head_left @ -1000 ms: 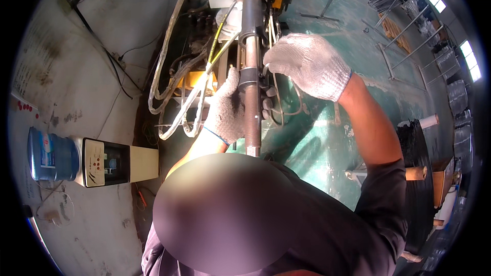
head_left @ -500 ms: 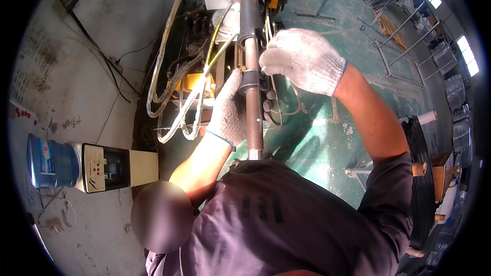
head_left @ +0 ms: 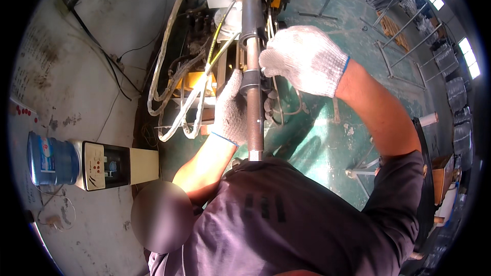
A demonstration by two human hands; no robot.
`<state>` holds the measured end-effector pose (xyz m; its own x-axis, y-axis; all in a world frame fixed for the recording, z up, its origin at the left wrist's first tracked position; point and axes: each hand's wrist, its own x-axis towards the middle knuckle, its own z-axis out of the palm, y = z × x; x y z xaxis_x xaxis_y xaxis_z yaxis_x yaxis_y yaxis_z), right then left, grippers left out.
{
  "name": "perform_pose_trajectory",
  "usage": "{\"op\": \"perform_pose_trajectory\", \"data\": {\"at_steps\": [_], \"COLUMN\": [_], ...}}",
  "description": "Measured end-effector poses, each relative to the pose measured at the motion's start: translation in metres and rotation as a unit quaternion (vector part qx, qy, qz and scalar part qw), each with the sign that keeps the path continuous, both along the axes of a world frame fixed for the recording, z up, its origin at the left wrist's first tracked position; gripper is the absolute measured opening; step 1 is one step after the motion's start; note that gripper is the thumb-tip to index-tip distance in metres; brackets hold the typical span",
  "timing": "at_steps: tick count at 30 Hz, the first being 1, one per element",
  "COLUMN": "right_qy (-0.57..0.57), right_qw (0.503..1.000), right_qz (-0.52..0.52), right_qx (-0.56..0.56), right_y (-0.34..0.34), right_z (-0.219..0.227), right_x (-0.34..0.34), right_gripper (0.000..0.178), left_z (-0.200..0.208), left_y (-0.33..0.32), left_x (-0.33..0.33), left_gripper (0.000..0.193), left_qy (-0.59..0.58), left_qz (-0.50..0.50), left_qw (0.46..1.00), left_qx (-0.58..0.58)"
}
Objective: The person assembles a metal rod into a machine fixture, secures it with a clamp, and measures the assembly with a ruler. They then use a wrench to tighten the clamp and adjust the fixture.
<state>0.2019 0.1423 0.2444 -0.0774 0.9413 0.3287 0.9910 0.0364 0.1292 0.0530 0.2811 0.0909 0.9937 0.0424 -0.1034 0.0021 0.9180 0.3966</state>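
A long threaded rod [head_left: 254, 117] runs away from my body, with a black collar [head_left: 250, 80] around it and a wider dark sleeve [head_left: 251, 13] farther up. My left hand [head_left: 231, 112], in a pale knit glove, wraps the rod from the left and below. Its thumb lies along the collar, and dark-looking fingertips show past the rod's right side. Right of the collar, my gloved right hand [head_left: 306, 60] is closed, fingers curled inward. Whatever its fingers may pinch is hidden.
Looped hoses [head_left: 176, 117] hang left of the rod, by a machine with a yellow part [head_left: 196, 84]. A water dispenser [head_left: 105, 166] stands at the left wall. Metal frames [head_left: 396, 56] and a black coil [head_left: 423, 184] are to the right.
My right elbow has swung outward to the right, and the right hand has tilted slightly beside the collar. The left hand keeps its hold on the rod.
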Motion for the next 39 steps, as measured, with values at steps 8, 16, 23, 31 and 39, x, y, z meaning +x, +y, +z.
{"op": "perform_pose_trajectory", "data": {"at_steps": [8,16,23,31,39], "right_qy": [0.037,0.040,0.027,0.053,0.040], "right_qw": [0.998,0.998,0.999,0.988,0.981], "right_qz": [0.021,-0.051,-0.015,-0.121,-0.165], "right_qx": [0.041,-0.007,0.009,-0.084,-0.097], "right_y": [-0.003,-0.006,-0.004,-0.002,0.000], "right_z": [-0.006,-0.003,-0.003,0.002,0.002], "right_x": [0.006,-0.003,0.000,-0.015,-0.025], "right_gripper": [0.016,0.008,0.009,0.012,0.015], "left_z": [-0.001,0.000,0.004,0.006,0.008], "left_y": [-0.001,-0.002,-0.002,-0.002,-0.002], "left_x": [0.003,0.003,0.001,0.000,-0.001], "left_gripper": [0.073,0.072,0.071,0.070,0.057], "left_qy": [-0.018,-0.002,0.004,0.003,0.019], "left_qz": [-0.005,0.003,0.000,-0.001,0.011], "left_qw": [1.000,1.000,1.000,1.000,0.998], "left_qx": [-0.014,-0.018,-0.019,-0.024,-0.051]}}
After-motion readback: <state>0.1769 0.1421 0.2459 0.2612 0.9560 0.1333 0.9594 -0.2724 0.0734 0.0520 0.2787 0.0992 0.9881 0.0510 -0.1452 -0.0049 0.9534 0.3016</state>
